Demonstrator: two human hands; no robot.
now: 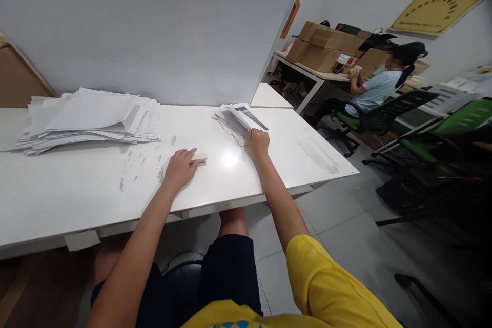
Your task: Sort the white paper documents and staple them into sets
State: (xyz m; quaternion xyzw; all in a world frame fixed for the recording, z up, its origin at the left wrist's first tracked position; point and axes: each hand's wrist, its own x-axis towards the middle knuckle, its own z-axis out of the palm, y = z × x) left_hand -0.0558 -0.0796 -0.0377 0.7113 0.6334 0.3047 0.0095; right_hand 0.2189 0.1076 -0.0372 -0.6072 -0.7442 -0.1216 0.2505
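Observation:
A small cream stapler (200, 159) lies on the white table, its front end pointing right. My left hand (180, 168) is closed around the stapler's back end, thumb on the near side and fingers on the far side. Farther right, my right hand (258, 142) is closed on the near edge of some paper sheets (239, 119), whose upper sheet is bent up. These sheets belong to a small, loosely fanned pile, one with a dark printed block. My right fingertips are partly hidden.
A large messy paper stack (92, 118) stands at the table's left. Behind the table (215, 184) rises a whiteboard (154, 25). At the right, a person (374, 89) sits at another desk with cardboard boxes (326, 46); green chairs (453, 125) stand nearby.

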